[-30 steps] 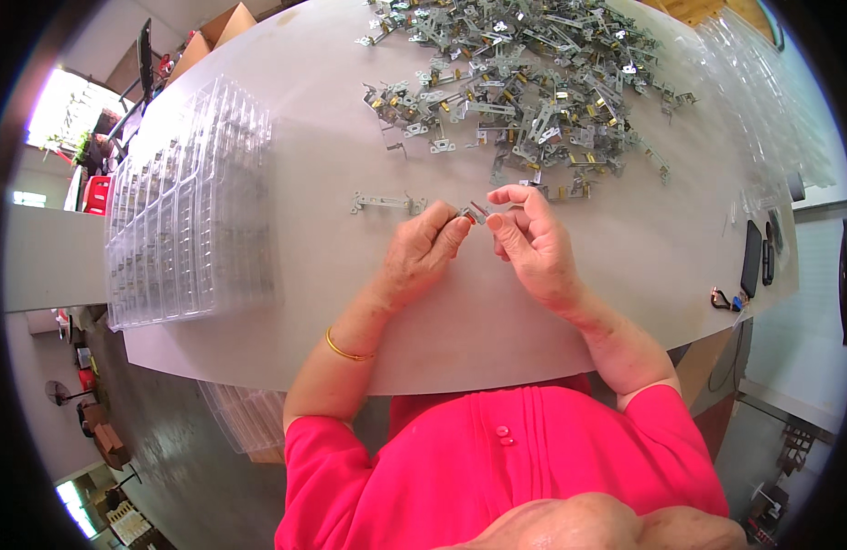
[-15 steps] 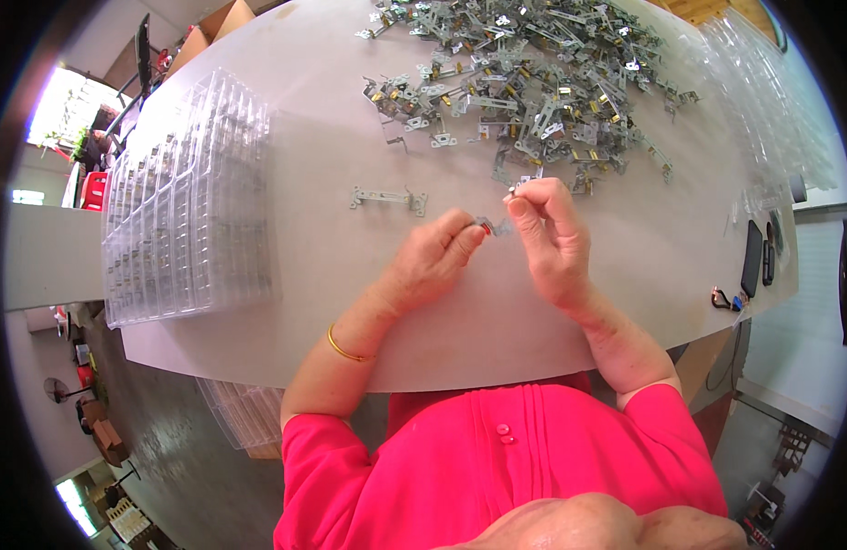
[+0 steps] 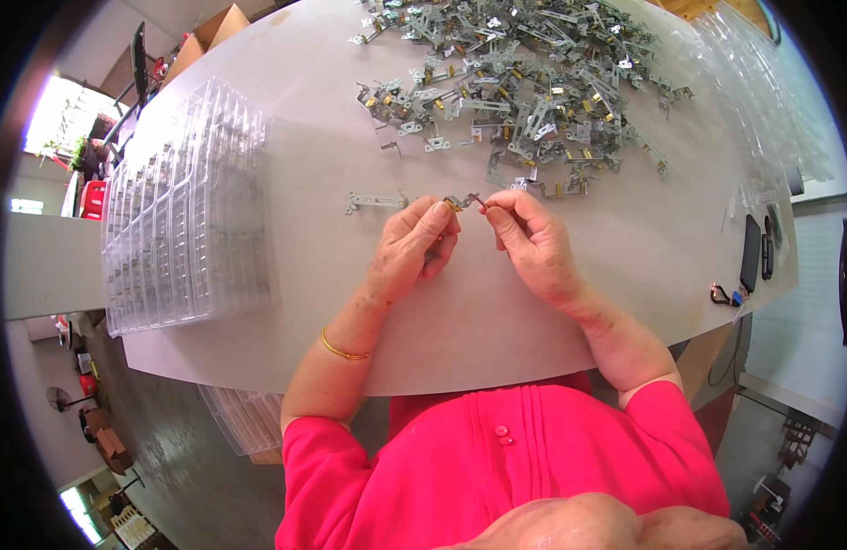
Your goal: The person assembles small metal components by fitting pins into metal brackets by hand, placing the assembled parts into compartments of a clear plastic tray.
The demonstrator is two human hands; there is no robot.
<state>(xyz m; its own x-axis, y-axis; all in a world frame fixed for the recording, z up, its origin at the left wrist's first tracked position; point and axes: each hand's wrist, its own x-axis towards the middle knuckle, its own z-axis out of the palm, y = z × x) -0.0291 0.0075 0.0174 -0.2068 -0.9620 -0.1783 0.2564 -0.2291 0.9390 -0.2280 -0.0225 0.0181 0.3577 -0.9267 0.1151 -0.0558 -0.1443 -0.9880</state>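
Observation:
My left hand (image 3: 410, 246) is closed, pinching a small metal bracket (image 3: 456, 203) with a brass-coloured part between thumb and fingers. My right hand (image 3: 539, 242) is closed as well, its fingertips on a small thin piece (image 3: 479, 201) that meets the bracket's right end. Whether that piece is separate or joined to the bracket is too small to tell. A longer flat metal bracket (image 3: 373, 200) lies on the table (image 3: 318, 284), just beyond my left hand, which covers its right end. Farther off spreads a large heap of similar grey and brass-coloured metal brackets (image 3: 533, 87).
Stacked clear plastic trays (image 3: 180, 229) holding metal parts stand on the left. At the right lie clear plastic sheets or trays (image 3: 762, 101), a flat black object (image 3: 750, 252) and a small tool with dark handles (image 3: 722, 295). More trays (image 3: 245, 417) sit below the table's near edge.
My right hand has moved left and down, bringing its small piece against the bracket. My left hand has turned and shifted slightly left and up, now overlapping the lying bracket's end.

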